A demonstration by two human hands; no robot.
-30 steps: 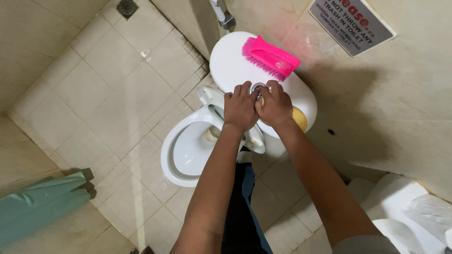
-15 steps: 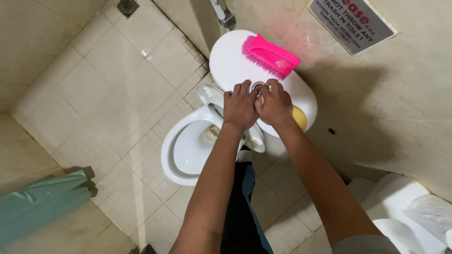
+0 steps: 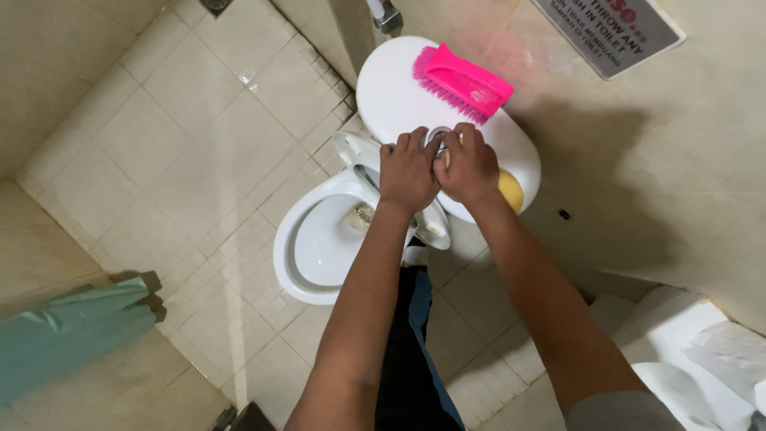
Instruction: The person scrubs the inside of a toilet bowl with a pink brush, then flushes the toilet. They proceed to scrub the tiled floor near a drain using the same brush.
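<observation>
Both my hands rest side by side on top of a white toilet tank lid (image 3: 391,88). My left hand (image 3: 407,172) and my right hand (image 3: 469,164) have their fingers pressed on the round chrome flush button (image 3: 438,137) in the lid's middle. A pink scrub brush (image 3: 463,81) lies on the lid just beyond my fingers. A yellow sponge (image 3: 511,191) sits on the lid at my right wrist, partly hidden. Below the tank the white toilet bowl (image 3: 319,239) stands open with its seat raised.
Beige floor tiles (image 3: 159,144) surround the toilet. A green bag (image 3: 72,327) lies at the lower left. A white sign (image 3: 610,28) hangs on the wall at the upper right. White paper and a white bin (image 3: 686,351) fill the lower right corner.
My hands stay on the flush button. The view has shifted slightly, nothing else has moved.
</observation>
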